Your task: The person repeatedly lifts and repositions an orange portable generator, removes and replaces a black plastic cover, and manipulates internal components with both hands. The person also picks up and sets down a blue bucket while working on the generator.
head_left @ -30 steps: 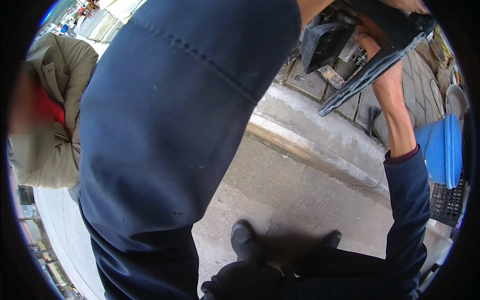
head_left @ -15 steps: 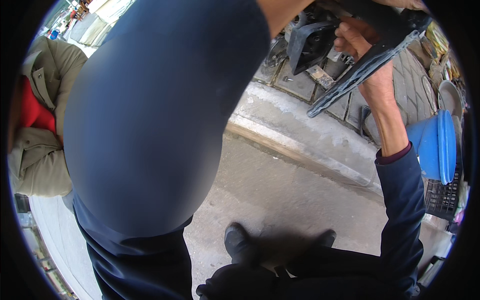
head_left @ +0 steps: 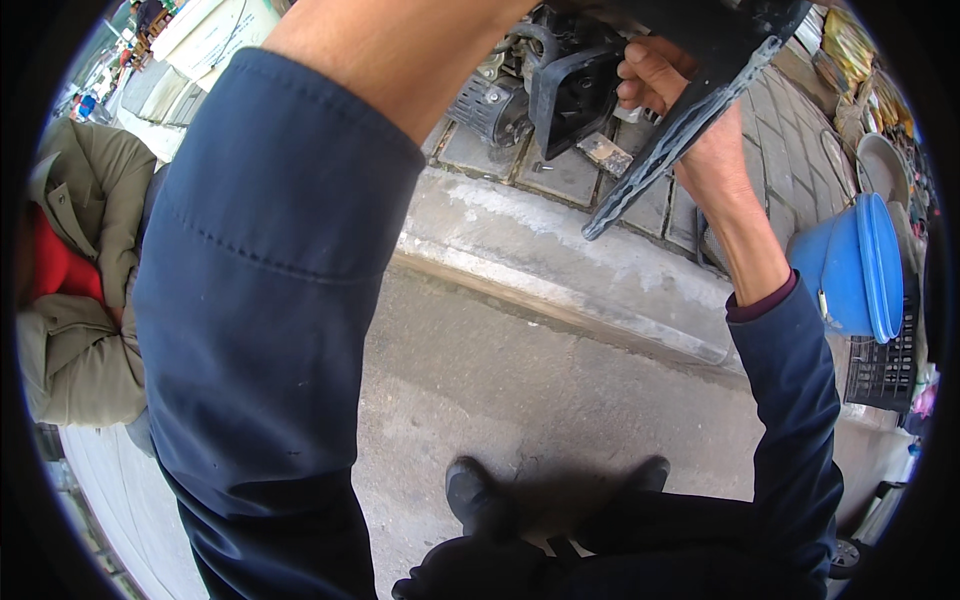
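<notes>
My right hand point(head_left: 655, 75) reaches under a black plastic panel point(head_left: 690, 120) with a rough grey edge, which crosses in front of part of the hand. Its fingers are curled, thumb against them; whatever is pinched there is hidden. Just left of those fingers are a black box-shaped plastic part point(head_left: 580, 100) and a finned, motor-like metal part point(head_left: 490, 108). My left forearm point(head_left: 400, 50), in a dark blue sleeve, runs up and out past the top edge, so the left hand is out of sight. A small metal block point(head_left: 605, 155) and a bolt point(head_left: 543, 168) lie on the paving.
A concrete kerb point(head_left: 550, 250) separates the paving from the ground under my feet. To the right stand a blue bucket point(head_left: 850, 265), a black crate point(head_left: 880, 370) and a grey basin point(head_left: 884, 168). At the left is a person in an olive jacket point(head_left: 90, 380).
The parts and my right hand sit further left in the picture. My left forearm has shifted left, baring more of the motor-like part. The right fingers stay curled under the panel.
</notes>
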Action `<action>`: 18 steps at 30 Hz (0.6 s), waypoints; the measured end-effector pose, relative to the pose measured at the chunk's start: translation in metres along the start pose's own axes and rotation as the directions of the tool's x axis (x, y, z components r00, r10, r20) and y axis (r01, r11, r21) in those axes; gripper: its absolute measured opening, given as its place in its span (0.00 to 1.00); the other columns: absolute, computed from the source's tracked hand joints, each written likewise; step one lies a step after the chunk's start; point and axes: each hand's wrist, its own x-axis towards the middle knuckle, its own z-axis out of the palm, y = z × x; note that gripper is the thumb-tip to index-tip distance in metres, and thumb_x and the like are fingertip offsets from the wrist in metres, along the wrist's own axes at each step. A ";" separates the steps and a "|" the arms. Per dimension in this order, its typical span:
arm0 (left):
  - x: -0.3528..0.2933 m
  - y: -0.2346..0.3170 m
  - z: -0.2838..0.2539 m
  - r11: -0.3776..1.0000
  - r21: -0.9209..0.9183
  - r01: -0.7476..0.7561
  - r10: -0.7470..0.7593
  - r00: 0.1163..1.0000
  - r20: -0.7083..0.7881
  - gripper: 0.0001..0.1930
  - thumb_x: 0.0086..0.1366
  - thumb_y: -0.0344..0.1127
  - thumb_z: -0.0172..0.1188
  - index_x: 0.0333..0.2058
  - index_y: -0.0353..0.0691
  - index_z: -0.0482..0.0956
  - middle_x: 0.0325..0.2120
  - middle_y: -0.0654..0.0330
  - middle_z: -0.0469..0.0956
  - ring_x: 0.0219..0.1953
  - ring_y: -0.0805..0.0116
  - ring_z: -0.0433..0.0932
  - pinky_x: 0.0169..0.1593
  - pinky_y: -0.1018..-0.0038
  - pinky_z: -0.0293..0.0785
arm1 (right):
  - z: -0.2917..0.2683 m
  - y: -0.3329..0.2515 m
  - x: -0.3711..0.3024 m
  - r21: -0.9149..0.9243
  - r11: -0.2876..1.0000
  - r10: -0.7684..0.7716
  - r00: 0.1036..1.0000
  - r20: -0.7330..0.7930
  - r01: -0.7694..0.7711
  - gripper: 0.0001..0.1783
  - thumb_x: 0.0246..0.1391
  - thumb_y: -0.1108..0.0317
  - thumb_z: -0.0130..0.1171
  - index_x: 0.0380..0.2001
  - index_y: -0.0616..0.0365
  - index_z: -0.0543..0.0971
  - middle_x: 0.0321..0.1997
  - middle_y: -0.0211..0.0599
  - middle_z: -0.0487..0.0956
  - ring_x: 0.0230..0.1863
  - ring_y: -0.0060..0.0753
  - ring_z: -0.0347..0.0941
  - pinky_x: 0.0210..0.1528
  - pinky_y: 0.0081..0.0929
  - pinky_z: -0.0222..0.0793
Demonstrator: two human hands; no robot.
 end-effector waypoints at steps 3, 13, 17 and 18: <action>-0.001 -0.004 0.000 0.992 0.114 -0.058 0.057 0.998 0.014 0.42 0.74 0.70 0.33 0.40 0.37 0.85 0.40 0.43 0.85 0.48 0.40 0.82 0.54 0.56 0.75 | 0.004 -0.002 -0.001 0.010 0.999 0.033 0.999 -0.028 -0.033 0.14 0.62 0.67 0.68 0.44 0.67 0.83 0.37 0.43 0.83 0.34 0.31 0.81 0.37 0.27 0.79; -0.010 0.002 0.013 0.983 0.119 -0.140 0.159 0.973 -0.166 0.35 0.76 0.66 0.37 0.45 0.40 0.82 0.37 0.49 0.84 0.44 0.45 0.83 0.49 0.58 0.75 | 0.005 -0.002 -0.001 0.039 0.999 0.030 1.000 0.004 -0.031 0.15 0.61 0.63 0.69 0.42 0.66 0.84 0.36 0.42 0.85 0.32 0.29 0.82 0.37 0.26 0.81; 0.006 0.001 0.008 0.989 -0.073 -0.131 0.122 0.986 -0.112 0.32 0.76 0.64 0.43 0.50 0.41 0.82 0.36 0.55 0.82 0.40 0.58 0.80 0.45 0.65 0.74 | -0.003 -0.002 -0.002 -0.068 0.994 0.086 0.995 -0.047 -0.089 0.11 0.64 0.68 0.62 0.40 0.68 0.83 0.34 0.40 0.85 0.30 0.26 0.81 0.34 0.25 0.79; 0.009 0.003 0.012 0.985 -0.151 -0.084 0.068 0.991 -0.113 0.31 0.76 0.63 0.45 0.52 0.40 0.82 0.35 0.57 0.81 0.39 0.64 0.78 0.43 0.69 0.73 | -0.010 -0.002 -0.002 -0.186 0.978 0.084 0.994 -0.071 -0.096 0.10 0.64 0.69 0.61 0.39 0.68 0.82 0.33 0.39 0.84 0.30 0.25 0.80 0.33 0.25 0.77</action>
